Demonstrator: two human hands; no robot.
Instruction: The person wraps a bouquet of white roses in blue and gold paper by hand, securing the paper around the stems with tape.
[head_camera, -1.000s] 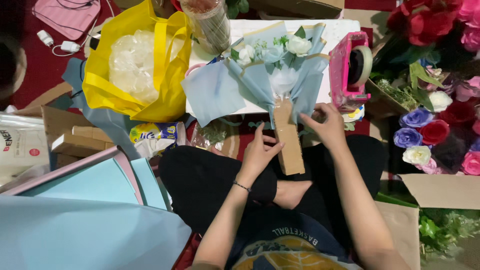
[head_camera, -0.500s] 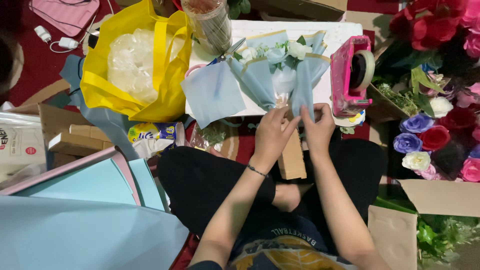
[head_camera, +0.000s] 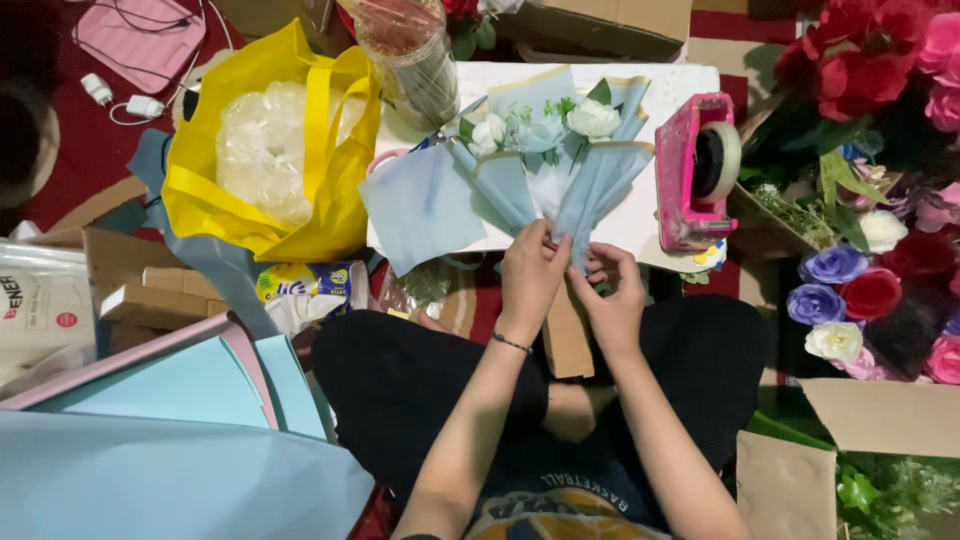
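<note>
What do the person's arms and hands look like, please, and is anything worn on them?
Both forearms are bare, with no sleeves or gloves showing. The left hand has a thin dark bracelet at its wrist. The right hand shows no ring, watch or band.

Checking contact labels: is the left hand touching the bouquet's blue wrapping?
Touching: the head view shows the left hand with fingers pinching the blue wrapping at the bouquet's neck.

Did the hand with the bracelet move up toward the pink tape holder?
Yes. The left hand, wearing a thin bracelet, moved up from the brown paper stem to the neck of the pale blue paper bouquet, closer to the white board beside the pink tape dispenser.
</note>
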